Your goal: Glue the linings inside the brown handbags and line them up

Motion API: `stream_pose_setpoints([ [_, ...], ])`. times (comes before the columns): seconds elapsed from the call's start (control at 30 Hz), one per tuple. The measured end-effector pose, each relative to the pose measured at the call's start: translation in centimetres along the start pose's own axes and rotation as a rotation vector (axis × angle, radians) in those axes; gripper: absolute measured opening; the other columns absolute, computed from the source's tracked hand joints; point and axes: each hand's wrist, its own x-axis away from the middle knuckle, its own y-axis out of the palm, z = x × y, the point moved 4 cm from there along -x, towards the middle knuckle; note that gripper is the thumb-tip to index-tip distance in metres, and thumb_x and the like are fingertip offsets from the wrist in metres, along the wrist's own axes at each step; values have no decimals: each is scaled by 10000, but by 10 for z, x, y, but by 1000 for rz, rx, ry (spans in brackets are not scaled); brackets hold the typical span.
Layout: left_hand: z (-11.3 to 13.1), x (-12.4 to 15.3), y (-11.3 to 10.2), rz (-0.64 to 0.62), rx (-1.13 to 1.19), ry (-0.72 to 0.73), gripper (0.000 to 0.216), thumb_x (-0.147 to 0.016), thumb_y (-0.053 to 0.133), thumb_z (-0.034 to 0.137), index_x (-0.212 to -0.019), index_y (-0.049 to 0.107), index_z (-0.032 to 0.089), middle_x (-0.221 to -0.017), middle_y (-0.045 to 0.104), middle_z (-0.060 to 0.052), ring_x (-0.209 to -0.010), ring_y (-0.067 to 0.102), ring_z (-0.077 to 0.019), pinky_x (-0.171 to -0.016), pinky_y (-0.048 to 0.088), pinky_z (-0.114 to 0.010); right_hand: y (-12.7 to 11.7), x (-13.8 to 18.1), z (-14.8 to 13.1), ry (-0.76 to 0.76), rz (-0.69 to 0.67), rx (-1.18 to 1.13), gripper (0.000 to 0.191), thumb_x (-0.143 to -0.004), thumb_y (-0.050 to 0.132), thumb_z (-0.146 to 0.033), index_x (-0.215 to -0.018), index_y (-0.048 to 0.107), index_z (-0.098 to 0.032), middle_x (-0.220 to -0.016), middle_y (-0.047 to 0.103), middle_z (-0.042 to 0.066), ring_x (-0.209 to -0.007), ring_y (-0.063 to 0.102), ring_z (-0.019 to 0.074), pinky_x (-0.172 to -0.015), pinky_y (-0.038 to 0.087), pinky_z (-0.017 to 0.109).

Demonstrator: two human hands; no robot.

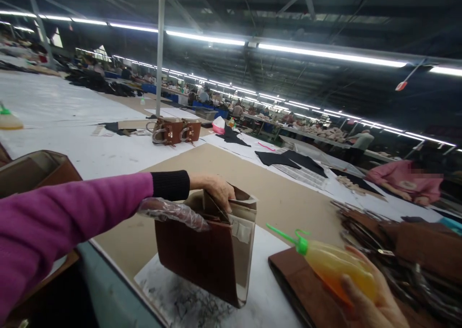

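In the head view a brown handbag (195, 256) stands tilted at the middle, with its beige lining showing at the open side. My left hand (217, 188) reaches over its top, fingers closed on an inner panel and partly hidden inside the opening. A plastic-wrapped handle (176, 213) hangs across the bag's near face. My right hand (375, 289) is wrapped round a squeeze bottle (335, 265) of amber liquid, its green nozzle pointing left toward the bag. Beneath the bottle lies a flat brown leather piece (299, 280).
Brown bags with dark handles (415, 251) are heaped at right. Another open brown bag (43, 174) stands at left. Two small finished-looking handbags (173, 132) sit farther back near a post (160, 54). A co-worker in pink (404, 179) sits at right. Black pieces (277, 158) lie on the table.
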Motion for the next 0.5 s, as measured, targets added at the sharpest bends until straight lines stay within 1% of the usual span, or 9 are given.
stream_pose_setpoints([
  [0.07,-6,-5,9,-59,90,-16,172,-741,623,297,-827,688,162,-692,657,-1,-620,557,-139,-588,448,-240,13,7,-2,-38,-1,59,756,-495,931,-390,-1146,582,-228,-1038,700,50,-846,686,230,-705,557,192],
  [0.13,-9,-11,15,-89,138,-17,173,-741,624,297,-827,683,159,-679,648,3,-617,556,-141,-583,454,-245,24,12,-3,-75,-64,134,760,-515,918,-423,-1156,568,-213,-1040,700,63,-872,679,224,-738,540,176],
  [0.23,-11,-19,16,-121,163,9,154,-742,619,286,-806,674,156,-656,636,11,-618,552,-137,-579,453,-236,31,14,-5,-188,-137,280,755,-564,888,-458,-1197,548,-227,-1069,694,56,-919,667,230,-753,539,184],
  [0.33,-13,-24,16,-153,188,13,153,-736,619,281,-816,666,160,-666,644,15,-635,566,-143,-588,459,-236,31,10,-11,-309,-86,357,720,-561,878,-481,-1168,574,-239,-1046,698,34,-876,672,206,-736,525,154],
  [0.4,-16,-26,15,-134,172,10,167,-725,630,288,-828,667,162,-699,659,14,-663,575,-151,-609,460,-242,31,7,-14,-336,-56,361,708,-550,876,-487,-1148,588,-240,-1043,697,27,-850,672,192,-725,513,135],
  [0.5,-16,-26,13,-100,129,38,180,-714,639,298,-826,677,162,-733,670,7,-689,576,-156,-646,455,-256,38,8,-18,-333,-41,367,698,-544,874,-490,-1133,596,-240,-1027,697,24,-831,671,185,-709,508,126],
])
